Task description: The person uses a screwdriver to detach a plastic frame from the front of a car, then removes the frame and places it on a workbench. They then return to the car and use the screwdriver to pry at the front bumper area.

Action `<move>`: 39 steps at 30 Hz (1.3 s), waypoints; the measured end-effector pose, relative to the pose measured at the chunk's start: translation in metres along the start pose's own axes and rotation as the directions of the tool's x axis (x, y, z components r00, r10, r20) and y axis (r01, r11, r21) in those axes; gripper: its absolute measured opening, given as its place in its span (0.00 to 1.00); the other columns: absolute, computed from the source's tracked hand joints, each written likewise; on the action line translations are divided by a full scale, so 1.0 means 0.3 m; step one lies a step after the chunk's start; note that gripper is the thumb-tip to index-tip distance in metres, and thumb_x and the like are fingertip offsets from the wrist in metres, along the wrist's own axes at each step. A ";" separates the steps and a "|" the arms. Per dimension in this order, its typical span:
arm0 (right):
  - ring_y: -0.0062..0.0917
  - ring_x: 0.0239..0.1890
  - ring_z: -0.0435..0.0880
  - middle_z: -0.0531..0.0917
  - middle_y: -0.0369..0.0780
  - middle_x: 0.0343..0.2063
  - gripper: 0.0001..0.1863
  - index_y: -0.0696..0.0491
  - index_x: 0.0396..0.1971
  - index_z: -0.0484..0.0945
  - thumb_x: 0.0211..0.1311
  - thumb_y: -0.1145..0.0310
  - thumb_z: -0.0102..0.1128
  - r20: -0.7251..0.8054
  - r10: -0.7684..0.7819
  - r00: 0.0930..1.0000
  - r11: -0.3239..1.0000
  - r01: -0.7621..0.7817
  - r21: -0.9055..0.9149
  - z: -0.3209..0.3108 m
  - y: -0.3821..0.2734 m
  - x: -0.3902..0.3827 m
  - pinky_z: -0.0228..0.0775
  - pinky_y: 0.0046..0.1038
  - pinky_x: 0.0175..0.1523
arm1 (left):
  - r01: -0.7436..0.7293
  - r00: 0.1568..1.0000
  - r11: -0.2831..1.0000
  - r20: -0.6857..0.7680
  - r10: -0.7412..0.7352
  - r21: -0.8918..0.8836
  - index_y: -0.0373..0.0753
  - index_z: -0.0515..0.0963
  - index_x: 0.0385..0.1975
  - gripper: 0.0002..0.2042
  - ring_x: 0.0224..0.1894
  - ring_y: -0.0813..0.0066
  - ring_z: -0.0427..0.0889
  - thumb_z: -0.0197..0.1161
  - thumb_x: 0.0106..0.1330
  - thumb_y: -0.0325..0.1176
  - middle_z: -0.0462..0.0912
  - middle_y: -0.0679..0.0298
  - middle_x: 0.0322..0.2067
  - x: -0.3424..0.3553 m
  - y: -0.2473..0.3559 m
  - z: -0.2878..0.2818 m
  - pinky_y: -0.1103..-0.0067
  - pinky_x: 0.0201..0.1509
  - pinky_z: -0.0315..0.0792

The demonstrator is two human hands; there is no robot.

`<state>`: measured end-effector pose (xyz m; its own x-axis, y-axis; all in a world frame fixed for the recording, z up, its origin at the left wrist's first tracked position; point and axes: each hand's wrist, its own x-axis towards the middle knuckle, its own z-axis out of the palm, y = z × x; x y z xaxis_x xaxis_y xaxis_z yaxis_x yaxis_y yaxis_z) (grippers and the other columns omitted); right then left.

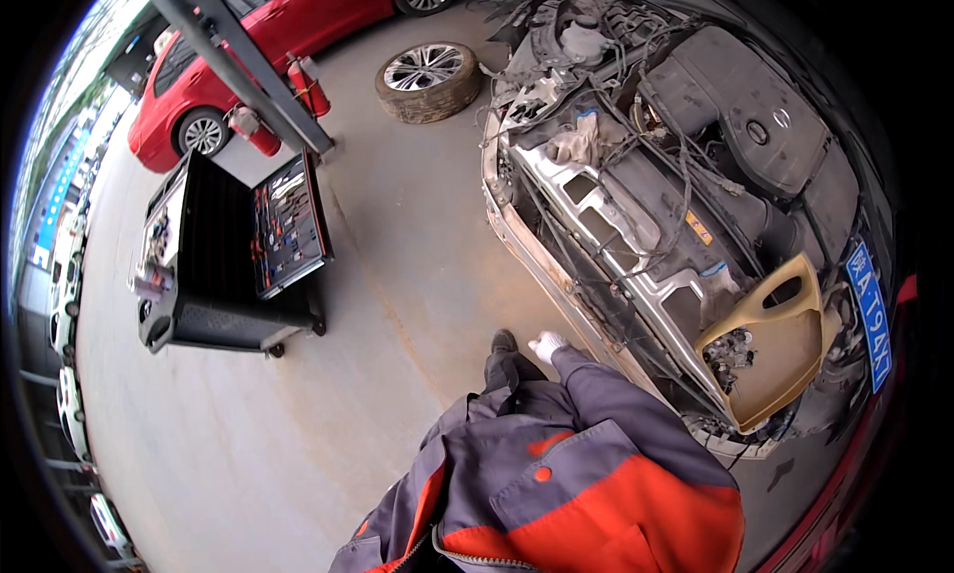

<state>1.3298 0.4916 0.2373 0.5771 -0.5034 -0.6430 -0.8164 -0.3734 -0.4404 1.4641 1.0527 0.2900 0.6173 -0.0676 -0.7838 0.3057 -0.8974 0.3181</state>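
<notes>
My right hand (547, 346), in a white glove, hangs low in front of my body beside the front end of a partly stripped car (636, 215). Its fingers look curled together, and nothing sticks out of them. A gap of floor separates the glove from the car's bare front frame (556, 280). My left hand is out of view; only part of the grey and orange jacket (537, 474) shows on that side. On the car's front corner lies a tan plastic tray-like part (795, 354) with a pile of small metal pieces (728, 354) in it.
A black tool cart (229, 320) with an upright panel of tools (288, 225) stands to the left. Beyond are a loose wheel (427, 81), a grey post (234, 61), red fire extinguishers (253, 131) and a red car (288, 21). Wires (686, 165) trail over the engine bay.
</notes>
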 end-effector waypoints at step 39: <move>0.30 0.28 0.86 0.88 0.42 0.28 0.21 0.58 0.43 0.84 0.70 0.53 0.58 0.243 0.934 0.262 -0.236 -0.060 0.970 1.802 -0.376 -1.348 0.77 0.34 0.36 | -0.763 0.629 0.085 0.704 0.330 0.641 0.36 0.86 0.42 0.22 0.36 0.58 0.90 0.62 0.65 0.51 0.90 0.52 0.32 0.919 0.979 -0.175 0.66 0.45 0.82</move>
<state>1.1785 1.1585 0.2082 -0.6155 -0.2914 -0.7323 0.1400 0.8740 -0.4654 1.7621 0.7936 0.1954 -0.0213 -0.6457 -0.7633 -0.9094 -0.3046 0.2831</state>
